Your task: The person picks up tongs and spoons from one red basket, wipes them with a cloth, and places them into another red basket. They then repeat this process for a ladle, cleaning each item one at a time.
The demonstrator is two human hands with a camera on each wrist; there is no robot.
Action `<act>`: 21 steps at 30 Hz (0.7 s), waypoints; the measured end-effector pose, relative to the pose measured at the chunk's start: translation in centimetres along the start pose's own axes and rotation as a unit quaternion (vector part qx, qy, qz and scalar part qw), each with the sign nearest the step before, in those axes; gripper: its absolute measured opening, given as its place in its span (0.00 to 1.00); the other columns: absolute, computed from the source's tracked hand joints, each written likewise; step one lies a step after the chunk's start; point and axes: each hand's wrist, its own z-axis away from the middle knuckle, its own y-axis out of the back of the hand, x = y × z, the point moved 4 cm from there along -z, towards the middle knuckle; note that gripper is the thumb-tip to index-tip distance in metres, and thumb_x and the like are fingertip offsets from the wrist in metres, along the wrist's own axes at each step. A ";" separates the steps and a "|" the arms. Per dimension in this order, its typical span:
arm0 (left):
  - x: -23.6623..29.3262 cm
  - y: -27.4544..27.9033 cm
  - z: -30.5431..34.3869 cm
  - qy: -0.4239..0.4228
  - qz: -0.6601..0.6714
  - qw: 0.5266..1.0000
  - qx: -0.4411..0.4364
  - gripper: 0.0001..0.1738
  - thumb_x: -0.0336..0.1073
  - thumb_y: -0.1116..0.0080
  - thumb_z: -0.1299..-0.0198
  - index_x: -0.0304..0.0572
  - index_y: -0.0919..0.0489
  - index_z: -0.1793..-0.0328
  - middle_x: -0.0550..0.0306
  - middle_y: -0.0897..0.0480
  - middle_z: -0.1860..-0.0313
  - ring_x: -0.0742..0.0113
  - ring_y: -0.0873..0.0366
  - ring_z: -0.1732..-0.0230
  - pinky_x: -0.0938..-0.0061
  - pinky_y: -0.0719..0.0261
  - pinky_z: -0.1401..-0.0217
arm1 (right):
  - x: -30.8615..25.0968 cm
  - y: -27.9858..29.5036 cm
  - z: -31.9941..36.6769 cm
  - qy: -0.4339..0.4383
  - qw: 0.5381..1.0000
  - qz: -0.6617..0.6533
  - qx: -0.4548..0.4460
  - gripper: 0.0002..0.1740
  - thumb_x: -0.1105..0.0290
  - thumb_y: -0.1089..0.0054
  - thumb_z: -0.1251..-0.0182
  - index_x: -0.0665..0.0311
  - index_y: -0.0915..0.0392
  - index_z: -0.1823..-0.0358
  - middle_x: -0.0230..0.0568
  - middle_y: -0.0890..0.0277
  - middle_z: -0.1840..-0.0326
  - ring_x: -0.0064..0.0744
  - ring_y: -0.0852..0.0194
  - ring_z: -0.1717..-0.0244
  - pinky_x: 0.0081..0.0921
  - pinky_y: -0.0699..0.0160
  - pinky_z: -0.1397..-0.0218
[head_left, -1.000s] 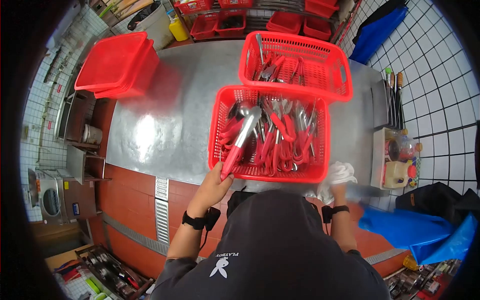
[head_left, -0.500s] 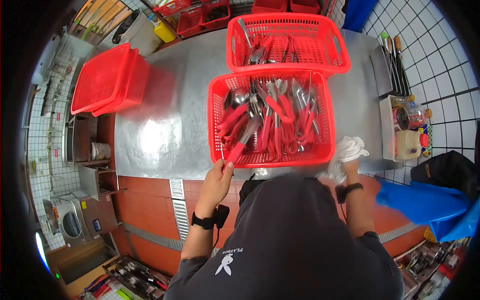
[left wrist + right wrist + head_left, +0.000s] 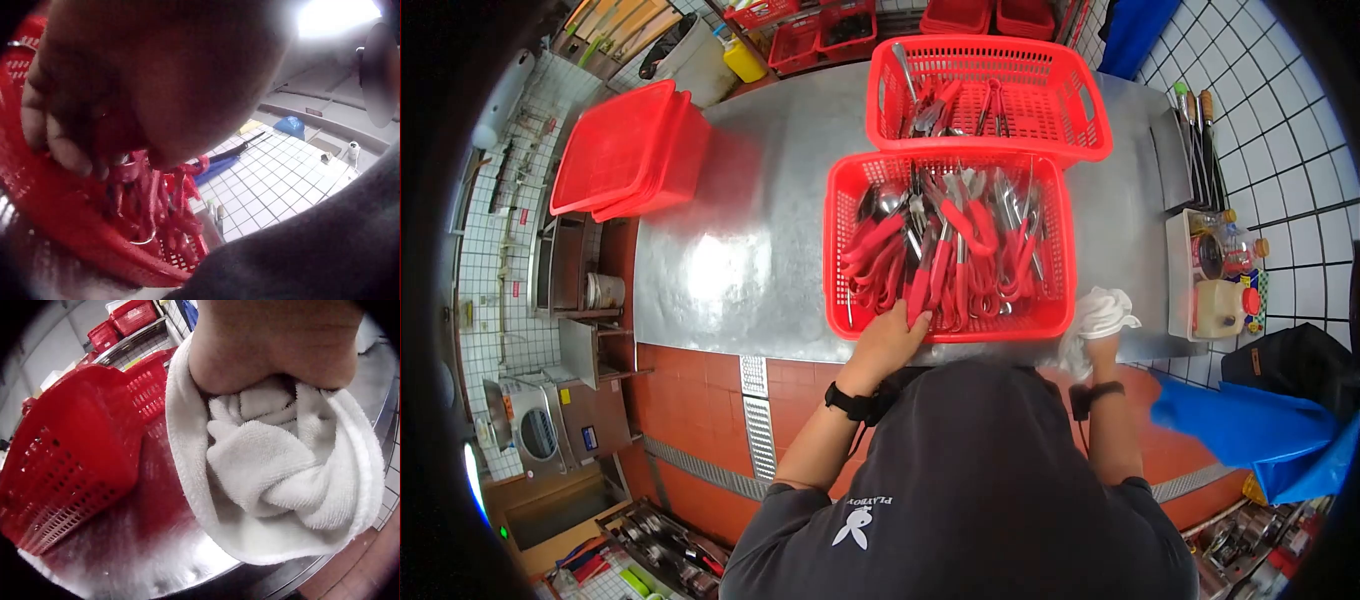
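My left hand point(image 3: 888, 348) is at the near rim of the front red basket point(image 3: 834, 300), its fingers and thumb on the red handle of a pair of tongs point(image 3: 918, 292). The tongs' steel end lies among several other red-handled tongs point(image 3: 970, 235) in that basket. In the left wrist view the fingers curl downward over the basket, the palm largely in shadow. To the basket's right, my right hand point(image 3: 1103, 350) holds a bunched white towel point(image 3: 1104, 312). The right wrist view shows the towel's point(image 3: 262, 462) terry folds under the hand, with the fingers hidden inside it.
Behind the front basket stands a second red basket point(image 3: 1040, 110) holding a few tongs. Stacked red baskets point(image 3: 615, 150) are at the left of the steel table point(image 3: 770, 210). At the right edge, a white bin point(image 3: 1180, 265) holds bottles, near upright long-handled tools point(image 3: 1200, 140).
My left hand has moved right along the near rim, and the tongs, held up over the basket earlier, now lie lower among the others. The right hand keeps the towel beside the basket.
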 end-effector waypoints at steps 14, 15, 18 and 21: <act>-2.3 -2.3 -2.8 -0.017 0.005 0.999 0.050 0.23 0.53 0.59 0.25 0.36 0.32 0.48 0.30 0.17 0.59 0.31 0.19 0.54 0.44 0.24 0.52 | 4.1 -2.1 0.5 -0.115 0.990 0.012 -0.081 0.41 0.57 0.43 0.32 0.64 0.45 0.21 0.51 0.47 0.18 0.46 0.53 0.17 0.35 0.55 0.16; -2.3 -2.3 -2.7 -0.015 0.001 0.999 0.047 0.24 0.53 0.59 0.25 0.36 0.32 0.47 0.30 0.17 0.59 0.31 0.19 0.53 0.44 0.24 0.51 | 4.5 -2.4 0.8 -0.114 0.990 0.014 -0.076 0.41 0.57 0.43 0.32 0.64 0.45 0.21 0.51 0.47 0.18 0.46 0.53 0.17 0.35 0.55 0.16; -2.3 -2.4 -2.9 -0.023 -0.002 0.998 0.054 0.24 0.53 0.59 0.26 0.36 0.32 0.46 0.30 0.17 0.59 0.31 0.19 0.53 0.44 0.24 0.51 | 5.2 -2.5 0.4 -0.087 0.990 0.081 -0.070 0.41 0.57 0.44 0.31 0.64 0.45 0.21 0.51 0.48 0.18 0.46 0.53 0.18 0.35 0.54 0.17; -2.6 -2.8 -2.8 -0.013 0.010 0.998 0.066 0.23 0.53 0.57 0.27 0.37 0.31 0.46 0.30 0.16 0.61 0.33 0.18 0.55 0.44 0.23 0.52 | 2.8 -0.9 -0.8 0.051 0.995 0.020 0.082 0.28 0.65 0.43 0.32 0.65 0.34 0.33 0.51 0.33 0.35 0.50 0.37 0.31 0.40 0.46 0.23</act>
